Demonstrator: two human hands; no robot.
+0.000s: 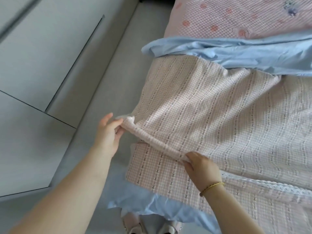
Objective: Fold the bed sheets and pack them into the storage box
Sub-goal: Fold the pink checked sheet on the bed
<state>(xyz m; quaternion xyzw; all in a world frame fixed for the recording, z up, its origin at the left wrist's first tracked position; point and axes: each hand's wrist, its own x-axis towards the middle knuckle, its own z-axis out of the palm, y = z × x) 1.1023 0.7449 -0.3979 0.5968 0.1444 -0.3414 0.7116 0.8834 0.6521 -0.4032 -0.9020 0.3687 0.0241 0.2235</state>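
A pink checked bed sheet (211,107) with striped stitching lies spread over the bed. Its near edge is doubled into a thick fold that runs between my two hands. My left hand (108,132) pinches the corner of that fold at the bed's left side. My right hand (200,166), with a gold bracelet on the wrist, grips the same fold lower down. A light blue sheet (236,51) lies bunched across the bed beyond the pink one, and more blue fabric (152,206) hangs out below it near my feet. No storage box is in view.
A pink patterned cover (244,16) lies at the head of the bed. White cabinet fronts (38,56) stand to the left across a strip of grey floor (104,68). My slippers (148,225) show at the bottom edge.
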